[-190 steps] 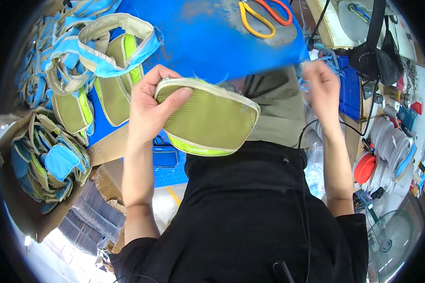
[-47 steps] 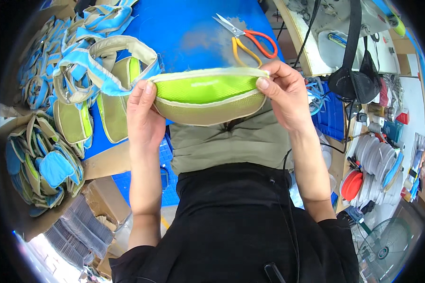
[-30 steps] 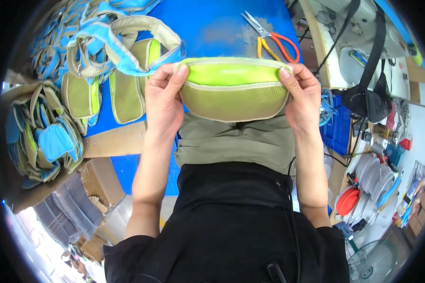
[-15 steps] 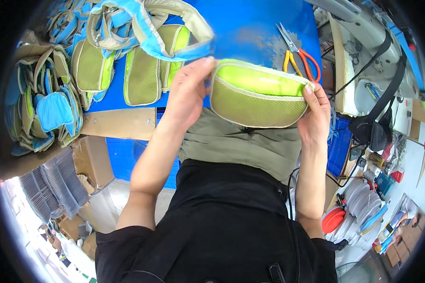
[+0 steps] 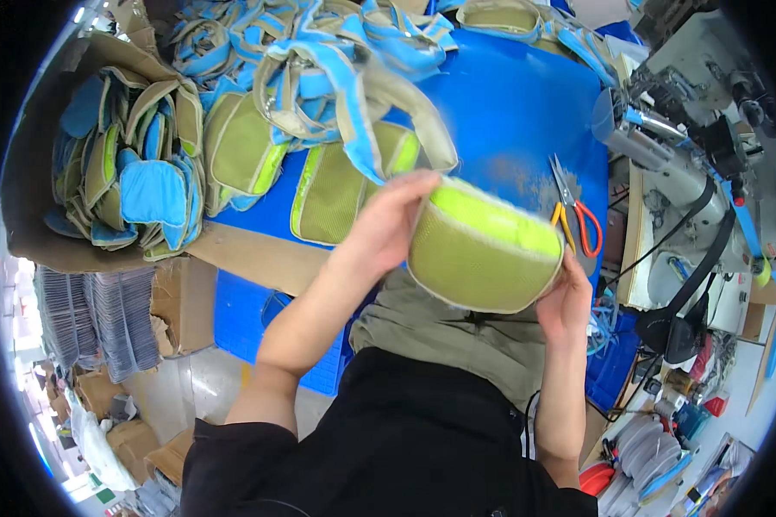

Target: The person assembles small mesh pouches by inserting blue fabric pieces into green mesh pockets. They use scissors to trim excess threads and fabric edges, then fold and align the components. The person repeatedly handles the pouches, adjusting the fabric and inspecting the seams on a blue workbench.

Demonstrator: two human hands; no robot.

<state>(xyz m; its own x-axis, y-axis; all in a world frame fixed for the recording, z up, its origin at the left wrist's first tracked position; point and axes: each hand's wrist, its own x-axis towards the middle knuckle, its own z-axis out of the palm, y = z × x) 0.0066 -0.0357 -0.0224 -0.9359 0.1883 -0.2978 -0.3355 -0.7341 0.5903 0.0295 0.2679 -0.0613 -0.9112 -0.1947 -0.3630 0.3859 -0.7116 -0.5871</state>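
An olive mesh pouch (image 5: 487,258) with a lime-green upper panel and pale edging is held over my lap. My left hand (image 5: 394,222) is closed on its upper left corner, and my right hand (image 5: 566,297) pinches its right end. Just beyond the left hand, a blue and beige strap (image 5: 353,95) curves down to the pouch's top corner; whether it is joined there I cannot tell. More green mesh pouches (image 5: 243,146) lie on the blue table (image 5: 509,95) at the left. Scissors (image 5: 569,207) with one orange-yellow and one red handle rest to the right of the pouch.
A cardboard box (image 5: 26,207) full of blue and green pouches stands at the left. Tangled blue straps (image 5: 211,56) heap along the table's back left. A sewing machine (image 5: 672,155) occupies the right side. Stacked grey sheets (image 5: 103,323) stand below the box.
The view has shifted, so the table and its contents sit lower and further right. Both hands still hold the pouch, which is tilted more, its right end lower.
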